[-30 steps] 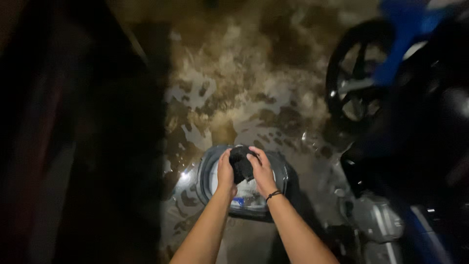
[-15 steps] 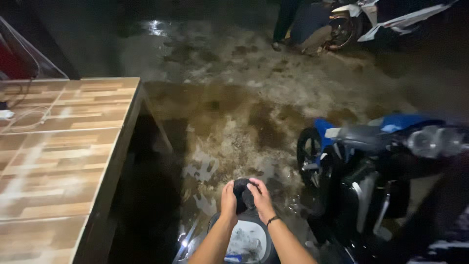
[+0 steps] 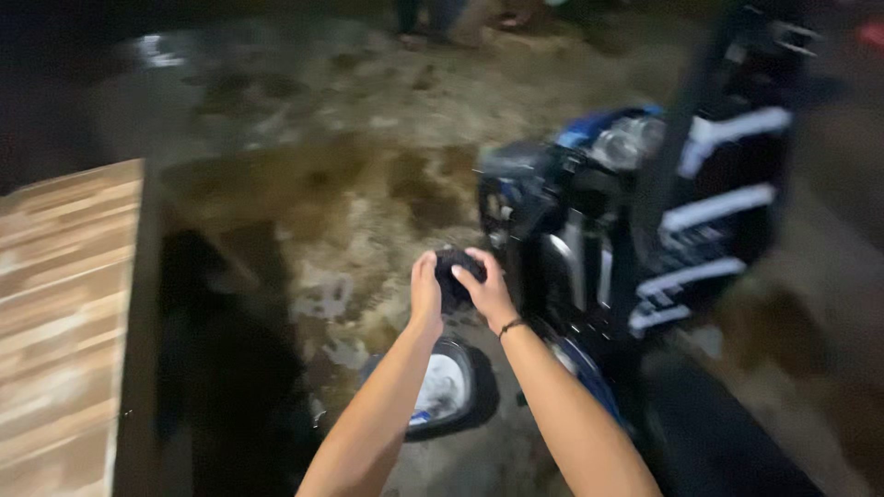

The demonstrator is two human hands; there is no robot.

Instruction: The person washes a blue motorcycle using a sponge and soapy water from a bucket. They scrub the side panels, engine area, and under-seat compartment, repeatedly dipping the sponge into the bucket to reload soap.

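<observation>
Both hands wring a dark wet cloth over soaked ground beside a motorbike.

The left hand (image 3: pixel 425 293) and the right hand (image 3: pixel 488 287) are both closed tight around the dark cloth (image 3: pixel 455 276), held out at arm's length above the wet ground (image 3: pixel 368 198), somewhat beyond the basin (image 3: pixel 440 391) that sits below the forearms. The blue and black motorbike (image 3: pixel 608 230) stands just beside the right hand. In my judgement the cloth could slip from the wet grip and drop on the muddy ground instead of into the basin, since it is not over the rim. The slick ground could also cost the person their footing, and an elbow could knock the bike. A tiled counter (image 3: pixel 64 313) lies well apart on the left.
</observation>
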